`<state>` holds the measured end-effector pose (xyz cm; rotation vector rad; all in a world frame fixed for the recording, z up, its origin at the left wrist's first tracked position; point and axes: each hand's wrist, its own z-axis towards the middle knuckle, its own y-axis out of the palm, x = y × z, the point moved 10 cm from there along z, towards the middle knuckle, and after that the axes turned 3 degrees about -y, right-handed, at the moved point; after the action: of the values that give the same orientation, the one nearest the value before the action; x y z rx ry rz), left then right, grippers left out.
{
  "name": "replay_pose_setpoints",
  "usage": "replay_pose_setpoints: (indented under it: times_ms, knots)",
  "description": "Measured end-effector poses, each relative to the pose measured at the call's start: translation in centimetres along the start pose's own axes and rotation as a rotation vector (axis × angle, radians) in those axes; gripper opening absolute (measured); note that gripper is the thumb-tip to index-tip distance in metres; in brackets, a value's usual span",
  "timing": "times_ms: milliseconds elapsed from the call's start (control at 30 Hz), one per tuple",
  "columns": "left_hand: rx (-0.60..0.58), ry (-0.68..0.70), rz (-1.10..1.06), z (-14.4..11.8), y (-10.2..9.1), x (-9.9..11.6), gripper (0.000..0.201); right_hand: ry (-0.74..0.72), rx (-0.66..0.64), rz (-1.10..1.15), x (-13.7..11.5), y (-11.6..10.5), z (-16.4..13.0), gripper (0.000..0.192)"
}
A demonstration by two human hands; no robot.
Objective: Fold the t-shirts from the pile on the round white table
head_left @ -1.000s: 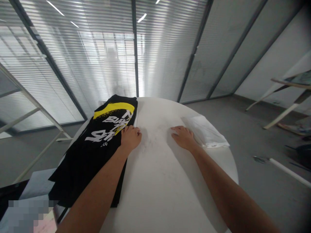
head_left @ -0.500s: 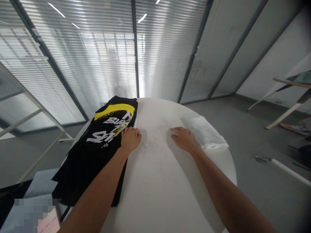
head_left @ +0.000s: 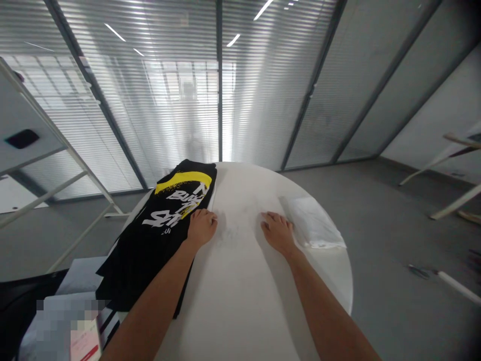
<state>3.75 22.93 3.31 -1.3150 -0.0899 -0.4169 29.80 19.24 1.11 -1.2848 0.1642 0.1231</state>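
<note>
Head view: left hand [head_left: 203, 227] curls at the shirt [head_left: 145, 255], can't tell if pinching; right hand [head_left: 278, 233] lies loosely spread on the table [head_left: 236, 301]. Bumps could slide the shirt off left.

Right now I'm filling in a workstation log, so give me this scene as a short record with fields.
Surface: round white table
Left hand: at the right edge of the black garment; grip unclear
Garment print: yellow band, white lettering
Right hand: palm down, near the white folded item
Backdrop: slatted blinds
</note>
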Motion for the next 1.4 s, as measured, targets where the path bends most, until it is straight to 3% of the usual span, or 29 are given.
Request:
replay_pose_setpoints:
  times_ms: [300, 433, 500, 533, 667, 733, 833, 967, 1133, 1300, 1400]
  knots:
    - [0.042, 0.028, -0.115, -0.1, -0.1, 0.1, 0.023, 0.005, 0.050, -0.003, 0.1, -0.3, 0.1, 0.038]
    - [0.063, -0.008, -0.257, 0.8, -1.7, -1.2, 0.026, -0.002, 0.068, -0.009, 0.0, -0.4, 0.1, 0.038]
    - [0.078, -0.095, -0.261, 1.4, -3.6, -3.7, 0.025, -0.009, 0.065, -0.007, 0.0, -0.3, 0.2, 0.038]
    - [0.112, -0.191, -0.214, 1.6, -4.9, -5.9, 0.028, -0.010, 0.061, -0.005, 0.0, -0.3, 0.2, 0.038]
    - [0.056, -0.586, 0.104, 0.3, -8.9, -15.5, 0.049, 0.012, 0.035, 0.004, 0.3, -0.1, 0.4, 0.039]
    - [-0.049, -0.708, 0.204, -1.1, -9.4, -19.4, 0.057, 0.018, 0.020, 0.011, 0.3, 0.0, 0.5, 0.039]
    - [-0.206, -0.705, 0.247, -2.5, -8.6, -22.2, 0.052, 0.022, 0.013, 0.010, 0.3, 0.0, 0.6, 0.039]
    - [-0.277, -0.562, 0.259, -2.3, -7.7, -21.8, 0.036, 0.025, 0.031, -0.005, 0.2, -0.1, 0.5, 0.038]
    - [-0.303, -0.480, 0.271, -1.8, -7.8, -20.5, 0.037, 0.018, 0.047, -0.028, 0.0, -0.3, 0.4, 0.038]
    - [-0.372, -0.483, 0.304, -4.0, -7.9, -21.1, 0.045, 0.014, 0.034, -0.040, -0.2, -0.3, 0.4, 0.039]
    - [-0.356, -0.478, 0.273, -5.5, -8.6, -21.3, 0.042, 0.013, 0.029, -0.043, -0.2, -0.2, 0.4, 0.039]
